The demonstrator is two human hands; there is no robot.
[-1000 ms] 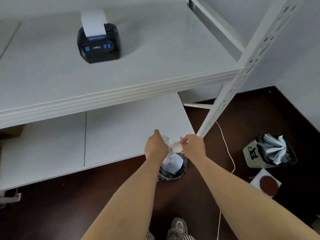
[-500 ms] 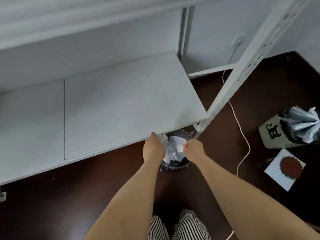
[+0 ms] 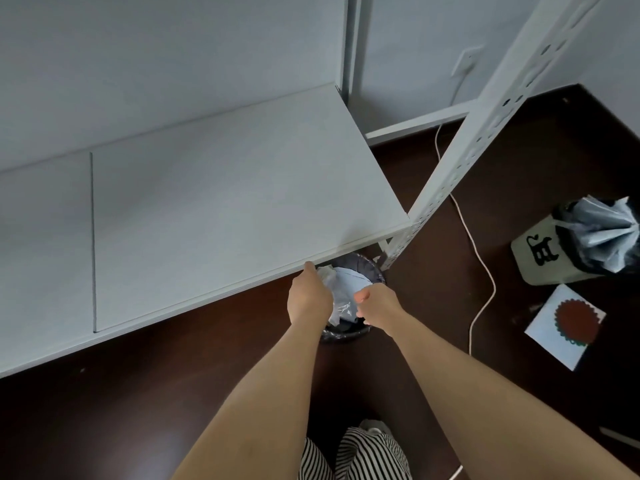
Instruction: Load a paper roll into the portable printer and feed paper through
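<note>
The printer and paper roll are out of view. My left hand [image 3: 308,296] and my right hand [image 3: 379,304] reach down side by side over a small dark waste bin [image 3: 360,332] on the floor, just under the front edge of the lower shelf. My left hand grips a crumpled white paper scrap [image 3: 325,273] at its fingertips, above the bin's mouth. My right hand is curled with its thumb against the fingers, and I cannot see whether anything is pinched there. White paper waste [image 3: 349,284] lies inside the bin between my hands.
The white lower shelf [image 3: 214,209] spreads left, with a perforated white upright [image 3: 460,161] at its right corner. A white cable [image 3: 481,258] snakes over the dark floor. At right stand a lined bin [image 3: 561,258] and a white card with a brown seal [image 3: 564,327].
The view tipped down, so the printer on the upper shelf left the frame. Both hands lowered with the crumpled paper to the bin and drew slightly apart.
</note>
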